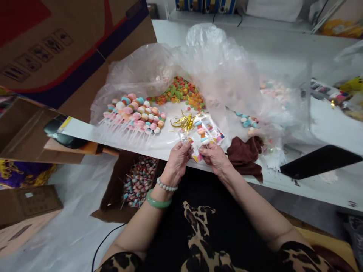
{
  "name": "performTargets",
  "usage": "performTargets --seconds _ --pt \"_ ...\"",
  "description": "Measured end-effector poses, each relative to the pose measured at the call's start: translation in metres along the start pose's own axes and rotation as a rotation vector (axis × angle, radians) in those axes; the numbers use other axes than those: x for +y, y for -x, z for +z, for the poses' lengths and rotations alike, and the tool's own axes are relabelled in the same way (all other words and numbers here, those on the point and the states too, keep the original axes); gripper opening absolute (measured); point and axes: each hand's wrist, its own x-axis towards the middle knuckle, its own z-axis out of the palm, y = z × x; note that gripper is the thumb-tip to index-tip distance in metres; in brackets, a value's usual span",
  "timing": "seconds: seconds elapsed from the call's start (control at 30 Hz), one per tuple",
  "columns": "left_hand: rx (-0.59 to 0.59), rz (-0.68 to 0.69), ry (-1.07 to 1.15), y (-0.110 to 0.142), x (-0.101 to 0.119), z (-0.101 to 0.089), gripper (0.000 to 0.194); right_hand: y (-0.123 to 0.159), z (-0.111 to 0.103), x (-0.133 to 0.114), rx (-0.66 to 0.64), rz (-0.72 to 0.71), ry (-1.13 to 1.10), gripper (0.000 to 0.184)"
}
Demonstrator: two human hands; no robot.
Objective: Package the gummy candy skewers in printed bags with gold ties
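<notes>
Both hands are closed at the table's front edge. Pinched in my left hand (179,156) is a clear printed plastic bag (196,155), with its lower part hanging between the hands. My right hand (217,158) grips the stick of a candy skewer (201,131), threaded with pastel and brown pieces and tilted slightly. Behind the skewer lie printed bags (214,130) and a bunch of gold twist ties (183,121). To the left, finished candy skewers (136,113) are piled with white sticks toward me. A brown cloth (244,152) lies right of my right hand.
Gummy rings (181,92) spill from a large clear plastic bag (221,64). A black phone-like slab (321,161) stands at right. Wrapped candy skewers fill a carton (113,200) below the table. One big cardboard box (79,49) looms at left; blue candies (247,120) lie at right.
</notes>
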Motion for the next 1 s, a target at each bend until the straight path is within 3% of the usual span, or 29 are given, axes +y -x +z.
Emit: performTargets --seconds 0.17,0.3,0.4,0.53,0.63,0.8,1.0 --pt "-0.113 -0.118 -0.068 -0.004 0.010 -0.018 0.036 -0.012 0.003 -0.004 0.056 -0.063 0.195 0.024" --pt "-0.105 -0.163 -0.063 -0.009 0.012 -0.024 0.029 -0.020 0.003 -0.002 0.057 -0.123 0.304 0.021" --pt "-0.049 -0.171 -0.002 -0.013 0.012 -0.026 0.021 -0.023 0.001 -0.002 0.088 -0.257 0.443 0.022" --pt "0.113 -0.148 0.266 -0.018 0.021 -0.032 0.013 -0.004 -0.005 -0.008 0.200 -0.470 0.715 0.029" --pt "0.186 -0.174 0.443 -0.018 0.032 -0.035 0.014 0.019 -0.011 -0.006 0.187 -0.507 0.789 0.027" --pt "0.154 -0.151 0.525 -0.015 0.037 -0.030 0.026 0.044 -0.014 0.009 0.181 -0.591 0.852 0.024" --pt "0.092 -0.144 0.534 -0.010 0.033 -0.025 0.031 0.044 -0.014 0.018 0.186 -0.695 0.892 0.026"
